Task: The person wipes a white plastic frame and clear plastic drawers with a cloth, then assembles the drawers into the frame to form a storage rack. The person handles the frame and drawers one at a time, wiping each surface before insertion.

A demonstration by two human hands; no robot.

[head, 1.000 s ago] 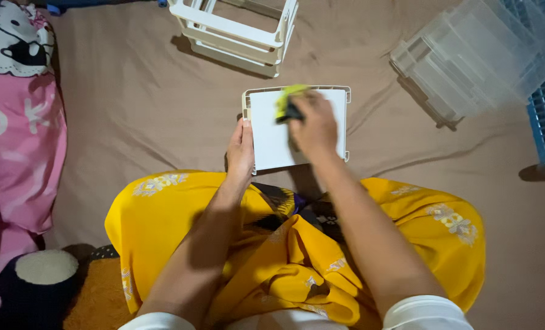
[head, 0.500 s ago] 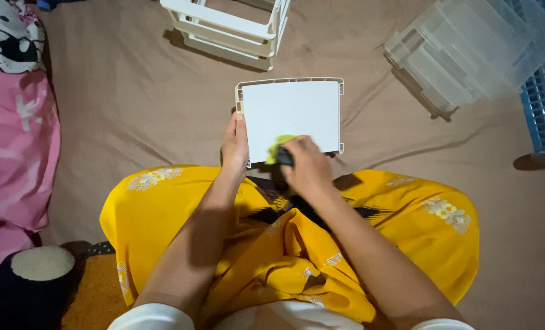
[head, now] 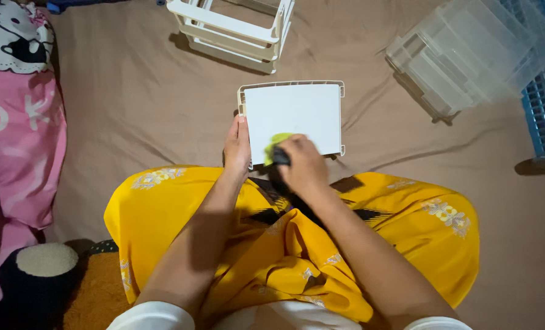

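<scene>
I sit cross-legged in a yellow flowered garment [head: 284, 244] on a brown sheet [head: 138, 110] that covers the whole middle of the frame. A white plastic panel [head: 294, 110] with a ribbed rim lies flat on the sheet at the centre, just above my knees. My left hand [head: 237, 146] rests on the panel's lower left edge, fingers laid along it, steadying it. My right hand [head: 301, 164] is closed on a yellow-green cloth [head: 275, 143] with something dark beside it that I cannot identify; the cloth presses on the lower part of the panel. The two hands sit just beside each other, not touching.

At the upper centre stands a white plastic frame [head: 232, 27], apart from the panel. At the upper right lies a clear plastic drawer [head: 468, 55], tilted, with a blue slatted crate [head: 544, 104] touching the right edge of the frame next to it. Along the left edge lies a pink cushion [head: 19, 122] with a cartoon cat print. A dark plush item [head: 40, 269] with a pale round patch sits at the lower left.
</scene>
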